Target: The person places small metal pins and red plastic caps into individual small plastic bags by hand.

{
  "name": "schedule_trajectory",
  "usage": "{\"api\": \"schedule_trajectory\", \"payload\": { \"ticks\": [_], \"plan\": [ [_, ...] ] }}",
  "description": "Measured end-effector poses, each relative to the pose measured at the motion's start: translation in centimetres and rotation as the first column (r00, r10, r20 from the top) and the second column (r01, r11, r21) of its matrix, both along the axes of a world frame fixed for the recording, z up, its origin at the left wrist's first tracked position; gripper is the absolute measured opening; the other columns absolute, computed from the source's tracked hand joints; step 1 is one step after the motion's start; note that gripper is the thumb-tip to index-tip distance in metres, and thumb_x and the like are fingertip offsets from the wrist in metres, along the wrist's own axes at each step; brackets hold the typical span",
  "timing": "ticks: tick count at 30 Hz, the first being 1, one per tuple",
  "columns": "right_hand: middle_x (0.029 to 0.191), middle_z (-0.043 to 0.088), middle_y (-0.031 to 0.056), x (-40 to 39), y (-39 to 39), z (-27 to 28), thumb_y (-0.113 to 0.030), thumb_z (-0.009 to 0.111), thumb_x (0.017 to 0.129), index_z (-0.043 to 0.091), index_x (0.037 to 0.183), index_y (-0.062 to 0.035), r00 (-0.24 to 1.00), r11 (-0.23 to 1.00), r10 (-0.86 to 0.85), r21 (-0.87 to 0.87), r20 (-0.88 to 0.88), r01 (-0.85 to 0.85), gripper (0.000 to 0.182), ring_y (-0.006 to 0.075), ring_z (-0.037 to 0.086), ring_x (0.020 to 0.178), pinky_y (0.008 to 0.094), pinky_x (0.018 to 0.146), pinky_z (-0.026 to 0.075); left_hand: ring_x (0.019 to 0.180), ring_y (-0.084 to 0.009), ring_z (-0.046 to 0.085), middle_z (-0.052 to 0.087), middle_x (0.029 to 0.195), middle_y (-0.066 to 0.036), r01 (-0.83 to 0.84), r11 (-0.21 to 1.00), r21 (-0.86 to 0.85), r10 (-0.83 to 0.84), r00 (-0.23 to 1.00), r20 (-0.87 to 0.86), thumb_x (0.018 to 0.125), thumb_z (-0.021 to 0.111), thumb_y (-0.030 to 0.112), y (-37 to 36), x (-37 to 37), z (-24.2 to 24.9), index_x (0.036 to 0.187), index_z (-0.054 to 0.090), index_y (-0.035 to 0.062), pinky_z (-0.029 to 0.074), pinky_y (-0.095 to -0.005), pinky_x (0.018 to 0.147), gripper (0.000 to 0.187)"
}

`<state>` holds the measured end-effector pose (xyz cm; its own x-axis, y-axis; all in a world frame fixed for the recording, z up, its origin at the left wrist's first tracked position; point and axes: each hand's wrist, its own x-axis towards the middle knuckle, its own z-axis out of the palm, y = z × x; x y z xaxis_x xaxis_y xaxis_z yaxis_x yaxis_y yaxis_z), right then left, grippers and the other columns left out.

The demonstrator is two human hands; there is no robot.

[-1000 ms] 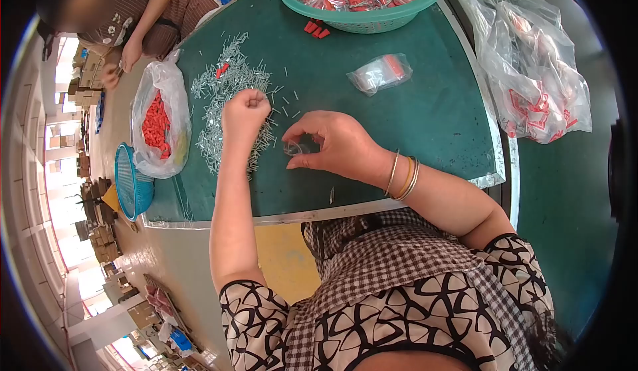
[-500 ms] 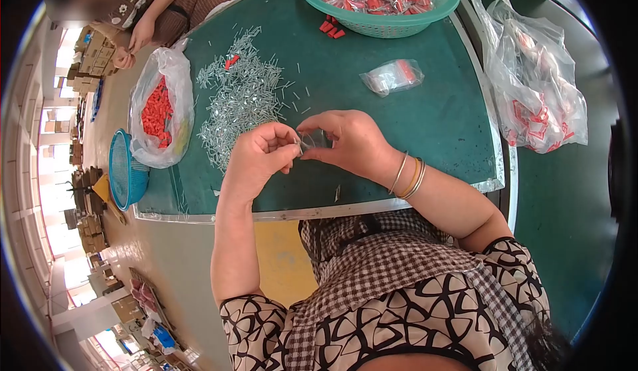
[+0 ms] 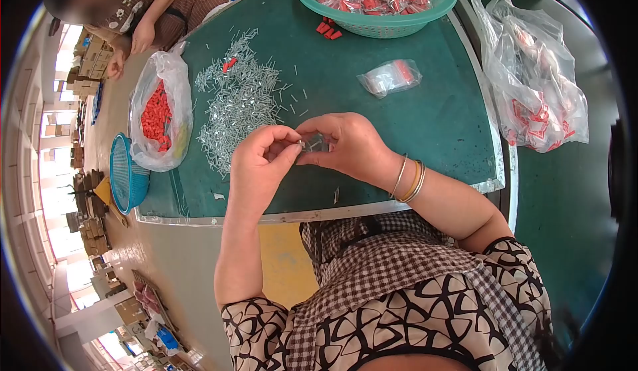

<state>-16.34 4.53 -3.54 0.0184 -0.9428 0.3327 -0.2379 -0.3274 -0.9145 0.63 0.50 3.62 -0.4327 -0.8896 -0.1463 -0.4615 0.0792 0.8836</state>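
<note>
My left hand (image 3: pixel 266 150) has thumb and fingers pinched on something small and metallic, at the mouth of a clear plastic bag (image 3: pixel 320 143). My right hand (image 3: pixel 352 146), with bangles at its wrist, holds that bag between thumb and fingers; screw-like pieces show inside. The two hands nearly touch at the fingertips, above the green table. Just left of them lies a pile of metal screws (image 3: pixel 242 102) with a few red pieces on top. Beyond my right hand lies a clear packet (image 3: pixel 391 78) with something white and red in it.
A green basket (image 3: pixel 379 25) of red-filled packets stands at the back, loose red plugs (image 3: pixel 329 30) beside it. A plastic bag of red plugs (image 3: pixel 157 115) and blue basket (image 3: pixel 123 171) are at left. Another bag (image 3: pixel 531 72) lies right. A co-worker (image 3: pixel 149 12) sits back left.
My left hand's fingertips have come closer to my right hand at the bag, and small pieces now show more clearly inside it. The co-worker's hands have shifted slightly.
</note>
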Motion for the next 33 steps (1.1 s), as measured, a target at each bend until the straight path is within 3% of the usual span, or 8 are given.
{"api": "schedule_trajectory", "payload": {
  "ticks": [3,6,9,12,16,26,28,33],
  "plan": [
    [0.088,0.071,0.0023,-0.2,0.0,0.4,-0.016,0.084,0.067,0.069,0.104,-0.0084,1.000,0.999,0.019,0.038,0.023,-0.019,0.040,0.0132,0.050,0.056,0.0267,0.054,0.047,0.071,-0.0029,0.052,0.061,0.084,0.001,-0.019,0.999,-0.031,0.018,0.999,-0.047,0.084,0.066,-0.005,-0.3,0.5,-0.1,0.095,0.065,-0.0010,0.044,-0.0184,0.064,0.011],
    [0.090,0.071,0.0063,-0.4,0.1,0.9,-0.016,0.082,0.070,0.068,0.104,-0.0077,0.999,0.999,0.025,0.036,0.023,-0.026,0.038,0.0202,0.063,0.065,0.0315,0.063,0.052,0.069,-0.0025,0.049,0.060,0.084,0.002,-0.021,1.000,-0.020,0.019,0.997,-0.078,0.084,0.065,-0.006,-0.5,0.8,0.0,0.095,0.065,-0.0009,0.042,-0.0178,0.063,0.011],
    [0.089,0.071,0.0013,-0.4,0.1,0.8,-0.018,0.085,0.066,0.070,0.103,-0.0104,0.999,1.000,0.005,-0.003,0.045,-0.004,0.040,0.0112,0.049,0.054,0.0253,0.052,0.045,0.070,-0.0021,0.049,0.060,0.084,0.003,-0.041,0.997,-0.064,0.037,0.997,-0.062,0.084,0.065,-0.006,-0.7,0.9,-0.1,0.095,0.065,-0.0007,0.041,-0.0173,0.063,0.012],
    [0.089,0.071,0.0013,-0.7,0.6,2.0,-0.019,0.085,0.067,0.070,0.101,-0.0106,0.992,0.999,0.014,-0.036,0.123,-0.010,0.038,0.0120,0.050,0.052,0.0246,0.050,0.045,0.069,-0.0023,0.049,0.060,0.083,0.003,-0.063,0.984,-0.164,0.057,0.997,-0.043,0.084,0.066,-0.006,-1.1,1.1,-0.4,0.094,0.066,-0.0006,0.040,-0.0173,0.062,0.011],
    [0.089,0.071,0.0030,-1.7,0.6,2.9,-0.018,0.087,0.066,0.068,0.098,-0.0085,0.987,0.923,-0.018,-0.376,0.162,0.079,0.039,0.0149,0.058,0.054,0.0247,0.044,0.043,0.068,-0.0030,0.051,0.060,0.080,0.002,-0.092,0.991,-0.099,0.075,0.984,-0.164,0.085,0.064,-0.005,-2.3,0.5,-0.3,0.096,0.066,-0.0005,0.041,-0.0179,0.061,0.012],
    [0.083,0.069,0.0051,-0.4,0.3,1.5,-0.011,0.079,0.073,0.067,0.099,-0.0075,0.992,0.992,-0.071,-0.100,0.107,0.081,0.029,0.0167,0.059,0.060,0.0288,0.056,0.049,0.067,-0.0045,0.052,0.060,0.078,0.001,-0.067,0.986,-0.156,0.035,0.979,-0.199,0.087,0.064,0.000,-6.0,-4.4,0.7,0.095,0.066,-0.0012,0.042,-0.0198,0.060,0.008],
    [0.082,0.069,0.0053,-0.6,0.3,1.9,-0.009,0.078,0.073,0.067,0.103,-0.0073,0.977,0.991,-0.127,0.067,0.171,0.117,0.032,0.0157,0.058,0.061,0.0284,0.057,0.048,0.069,-0.0054,0.053,0.061,0.081,0.000,-0.070,0.968,-0.240,0.034,0.988,-0.153,0.086,0.065,-0.001,-4.2,-3.3,0.6,0.094,0.066,-0.0011,0.043,-0.0201,0.060,0.008],
    [0.086,0.070,0.0056,-0.2,0.2,1.5,-0.005,0.075,0.075,0.061,0.117,-0.0087,0.982,0.986,-0.108,0.144,0.153,0.086,0.045,0.0173,0.056,0.060,0.0289,0.057,0.048,0.072,-0.0131,0.057,0.062,0.089,-0.006,0.118,0.817,-0.565,-0.161,0.986,-0.028,0.079,0.069,-0.007,-0.5,-1.1,-0.9,0.092,0.068,0.0024,0.046,-0.0235,0.060,0.016]
  ]
}}
